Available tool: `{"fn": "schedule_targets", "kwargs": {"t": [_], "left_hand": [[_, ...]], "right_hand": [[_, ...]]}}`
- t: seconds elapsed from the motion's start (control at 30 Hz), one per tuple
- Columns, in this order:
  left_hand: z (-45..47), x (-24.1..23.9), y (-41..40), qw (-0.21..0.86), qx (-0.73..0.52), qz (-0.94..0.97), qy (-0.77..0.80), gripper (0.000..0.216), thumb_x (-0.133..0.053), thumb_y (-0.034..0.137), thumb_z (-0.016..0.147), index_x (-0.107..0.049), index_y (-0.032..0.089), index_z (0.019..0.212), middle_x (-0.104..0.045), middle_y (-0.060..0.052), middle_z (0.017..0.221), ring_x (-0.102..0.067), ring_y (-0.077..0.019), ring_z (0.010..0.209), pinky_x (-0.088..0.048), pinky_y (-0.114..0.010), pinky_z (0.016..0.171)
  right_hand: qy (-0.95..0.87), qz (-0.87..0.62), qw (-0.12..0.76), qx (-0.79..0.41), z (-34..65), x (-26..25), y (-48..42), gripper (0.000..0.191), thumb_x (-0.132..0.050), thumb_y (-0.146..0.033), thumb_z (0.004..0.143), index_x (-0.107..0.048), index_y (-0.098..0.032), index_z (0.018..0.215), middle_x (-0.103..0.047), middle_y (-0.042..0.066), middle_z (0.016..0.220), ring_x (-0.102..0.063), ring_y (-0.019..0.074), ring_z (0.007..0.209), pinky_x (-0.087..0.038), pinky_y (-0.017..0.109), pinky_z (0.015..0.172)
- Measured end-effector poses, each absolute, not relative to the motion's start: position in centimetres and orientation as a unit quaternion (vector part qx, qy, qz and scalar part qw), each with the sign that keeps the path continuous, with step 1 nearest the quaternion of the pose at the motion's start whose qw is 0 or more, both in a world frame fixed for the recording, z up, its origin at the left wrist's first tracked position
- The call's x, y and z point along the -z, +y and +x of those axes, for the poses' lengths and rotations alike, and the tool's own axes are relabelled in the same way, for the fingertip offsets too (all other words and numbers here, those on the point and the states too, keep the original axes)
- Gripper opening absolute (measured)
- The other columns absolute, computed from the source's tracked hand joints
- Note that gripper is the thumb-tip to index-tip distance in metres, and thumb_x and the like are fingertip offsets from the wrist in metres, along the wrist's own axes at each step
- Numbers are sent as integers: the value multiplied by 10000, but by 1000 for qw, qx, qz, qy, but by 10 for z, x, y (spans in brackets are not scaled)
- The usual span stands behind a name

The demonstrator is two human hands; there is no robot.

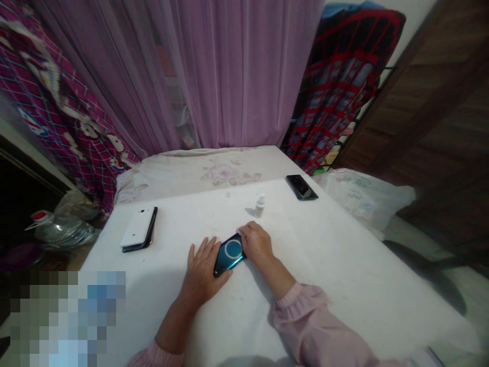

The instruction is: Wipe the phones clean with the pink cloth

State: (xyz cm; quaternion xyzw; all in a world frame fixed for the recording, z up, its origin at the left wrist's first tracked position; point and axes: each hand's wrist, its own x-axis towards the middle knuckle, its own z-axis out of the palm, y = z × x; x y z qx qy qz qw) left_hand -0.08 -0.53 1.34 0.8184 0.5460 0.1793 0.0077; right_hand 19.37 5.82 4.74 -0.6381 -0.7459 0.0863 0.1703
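Note:
A teal, glossy phone (230, 253) with a pale ring on its back lies slantwise on the white-covered table. My left hand (202, 267) holds its left end down, thumb along the near edge and the other fingers stretched over the far side. At the upper right end, my right hand (256, 244) is closed with its fingertips against the phone. Something small and whitish shows at those fingertips, too little visible to name. Just beyond my right hand a small white bottle (260, 206) stands upright.
Stacked phones, a white one (139, 228) on top, lie at the table's left. A black phone (301, 187) rests at the far right. Beyond the table's left edge is a clear plastic bottle (63, 228) with a red cap; a white plastic bag (362, 196) sits off the right edge.

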Motion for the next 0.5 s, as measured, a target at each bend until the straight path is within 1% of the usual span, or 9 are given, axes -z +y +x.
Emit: {"fn": "schedule_targets", "kwargs": {"t": [0.17, 0.3, 0.4, 0.5], "left_hand": [[1, -14, -5, 10, -181, 817, 547, 638, -586, 447, 834, -463, 161, 1392, -476, -190, 1466, -401, -380, 1378, -239, -634, 1119], [2, -15, -5, 12, -192, 803, 564, 612, -630, 442, 794, -506, 149, 1316, -476, -208, 1460, -399, -381, 1379, -266, -621, 1115], [3, -16, -6, 19, -192, 801, 567, 570, -643, 423, 791, -520, 151, 1276, -489, -206, 1450, -396, -377, 1382, -269, -620, 1117], [3, -18, -7, 25, -190, 801, 567, 558, -641, 415, 794, -518, 150, 1269, -492, -207, 1446, -398, -379, 1381, -261, -625, 1121]], "right_hand": [[-806, -570, 141, -76, 177, -52, 54, 254, -492, -223, 941, -742, -246, 972, -667, 65, 1015, -560, 204, 952, -434, 286, 775], [-844, -511, 131, -91, 161, -53, 50, 224, -519, -243, 929, -738, -256, 978, -672, 50, 1012, -559, 197, 950, -438, 285, 788], [-841, -512, 135, -107, 164, -53, 51, 244, -506, -233, 935, -739, -268, 996, -681, 38, 1026, -568, 189, 964, -440, 276, 811], [-816, -550, 140, -112, 181, -57, 59, 253, -502, -229, 942, -745, -270, 1002, -689, 42, 1039, -577, 186, 995, -443, 271, 831]]}}
